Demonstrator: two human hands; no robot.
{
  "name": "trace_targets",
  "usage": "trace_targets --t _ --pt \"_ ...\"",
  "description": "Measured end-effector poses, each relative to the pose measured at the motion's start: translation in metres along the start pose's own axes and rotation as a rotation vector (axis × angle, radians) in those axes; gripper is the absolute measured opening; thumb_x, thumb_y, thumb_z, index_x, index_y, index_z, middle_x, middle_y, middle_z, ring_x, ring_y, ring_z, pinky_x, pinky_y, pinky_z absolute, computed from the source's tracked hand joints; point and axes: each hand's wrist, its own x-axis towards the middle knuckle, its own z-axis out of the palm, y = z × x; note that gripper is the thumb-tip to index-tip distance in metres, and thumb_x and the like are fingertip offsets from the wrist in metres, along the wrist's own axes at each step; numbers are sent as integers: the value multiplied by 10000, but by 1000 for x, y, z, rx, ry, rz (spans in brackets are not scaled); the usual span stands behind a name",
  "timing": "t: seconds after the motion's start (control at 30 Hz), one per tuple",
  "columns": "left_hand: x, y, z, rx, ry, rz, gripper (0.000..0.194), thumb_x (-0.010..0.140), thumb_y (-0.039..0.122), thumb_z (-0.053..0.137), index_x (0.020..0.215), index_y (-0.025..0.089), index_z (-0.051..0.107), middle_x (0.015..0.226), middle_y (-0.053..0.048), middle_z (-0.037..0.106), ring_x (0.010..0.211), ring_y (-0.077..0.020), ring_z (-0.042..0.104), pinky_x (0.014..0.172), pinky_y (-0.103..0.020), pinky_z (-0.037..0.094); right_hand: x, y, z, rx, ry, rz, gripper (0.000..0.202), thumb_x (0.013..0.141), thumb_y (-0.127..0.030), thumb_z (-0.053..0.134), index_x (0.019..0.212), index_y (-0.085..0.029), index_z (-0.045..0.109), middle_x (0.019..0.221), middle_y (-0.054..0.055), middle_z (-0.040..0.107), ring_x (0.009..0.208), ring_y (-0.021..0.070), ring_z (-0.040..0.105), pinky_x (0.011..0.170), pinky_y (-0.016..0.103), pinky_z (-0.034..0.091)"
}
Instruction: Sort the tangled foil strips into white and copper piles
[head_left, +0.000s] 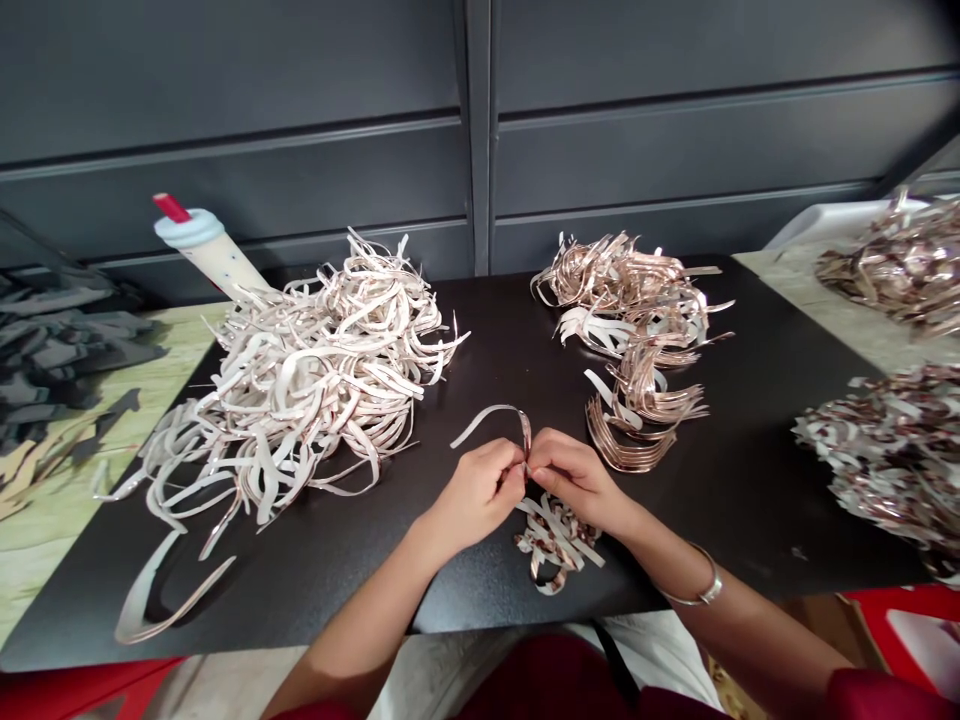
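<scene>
Fingertips meet over the middle of the black table, where my left hand [484,490] and my right hand [574,475] both pinch one thin strip [491,412], white on one face and shiny copper on the other. Its free end curls up and to the left. The exact grip point is hidden between the fingers. Just under my hands lies a small heap of short strip scraps [559,540]. A large tangled pile of pale strips [322,370] spreads to the left. On the right, bundles of copper strips [645,400] lie in curved stacks.
The black tabletop [495,340] backs onto a grey panelled wall [337,180]. A white tumbler [221,260] with a blue lid leans behind the left pile. Dark cut pieces [60,350] lie far left. Shredded copper-and-white heaps [900,450] sit at the right edge.
</scene>
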Motion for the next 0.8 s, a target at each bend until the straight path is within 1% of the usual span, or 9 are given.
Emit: trace_targets --t 0.1,0.17,0.33,0.47,0.53,0.6,0.67,0.73,0.8 --pt "0 -2 1 5 12 -38 125 784 156 467 662 170 492 632 31 473 567 -92 426 534 -207 325 1 0 -2 -34 -54 -8 236 930 -316 466 787 -176 591 756 45 533 715 154 512 653 283 432" --pt "1 -3 1 -30 -2 -68 125 747 138 480 628 169 496 614 33 494 550 -87 425 516 -201 314 3 -1 -6 -36 -110 -3 272 935 -339 453 769 -174 591 744 48 548 724 158 515 674 291 437" --pt "1 -5 1 -277 -74 -129 191 791 220 489 608 167 472 673 -17 632 623 -120 564 557 -210 386 9 -2 -22 108 -235 14 299 930 -361 469 764 -161 616 759 61 604 768 163 554 725 298 456" --pt "1 -4 3 -418 -128 -151 256 821 285 484 599 175 424 655 -33 632 701 -167 640 574 -219 418 9 2 -33 245 -253 89 291 892 -387 533 757 -157 649 776 55 616 740 160 579 689 285 465" --pt "1 -5 4 -333 -77 -105 223 807 243 483 601 174 433 669 -28 622 693 -157 631 591 -222 422 7 6 -35 272 -226 135 298 891 -401 530 798 -155 671 813 63 637 764 170 596 713 296 468" --pt "1 -6 5 -158 16 -14 155 762 160 484 610 173 459 698 -22 616 670 -135 595 613 -227 417 5 9 -35 278 -165 160 362 920 -428 461 857 -147 681 860 83 657 809 187 610 766 323 466" --pt "0 -8 6 18 76 77 127 715 94 470 619 176 482 717 -20 602 655 -124 549 623 -231 408 4 11 -30 212 -98 157 444 929 -483 401 876 -137 676 856 94 658 801 194 610 757 330 464" --pt "-1 -8 7 119 69 119 131 710 83 461 626 179 489 734 -24 585 656 -125 524 619 -232 405 3 11 -23 61 -57 136 465 854 -568 487 817 -138 661 773 75 634 712 177 587 664 295 455" --pt "-2 -8 9 161 31 129 120 736 114 473 639 182 494 759 -30 578 674 -131 525 624 -233 413 3 9 -15 -108 -31 119 437 744 -584 625 720 -148 627 680 38 587 624 150 537 581 261 420"
